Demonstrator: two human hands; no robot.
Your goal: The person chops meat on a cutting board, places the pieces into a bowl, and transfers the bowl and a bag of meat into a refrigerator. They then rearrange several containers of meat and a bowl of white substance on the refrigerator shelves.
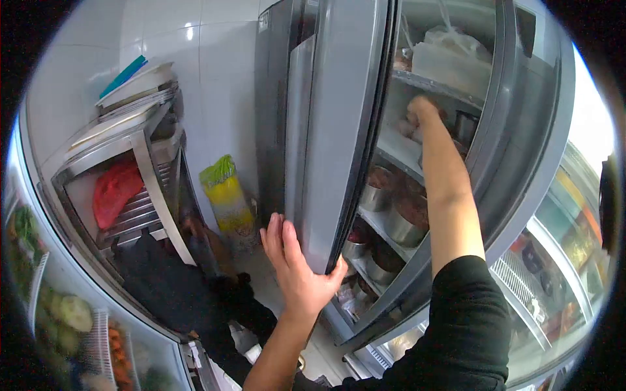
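Note:
My left hand (303, 274) is wrapped round the lower edge of the grey fridge door (336, 130), thumb on one side and fingers on the other. The door stands open. My right hand (424, 109) reaches into the fridge above a middle shelf (401, 148), its fingers bent down at pale, blurred food (409, 130); what they hold is too unclear to name. A dark container (465, 125) is to the right of that hand. On the shelf above sits a whitish plastic tub (450, 65) with a bag on it. Metal pots (407, 225) stand on the shelf below.
At left a metal rack (153, 189) holds stacked trays (130, 117) and a red bag (117, 192). A yellow-green sack (227, 195) leans by the wall. Another person in dark clothes (173, 287) bends low nearby. Glass display cases with produce curve along both sides.

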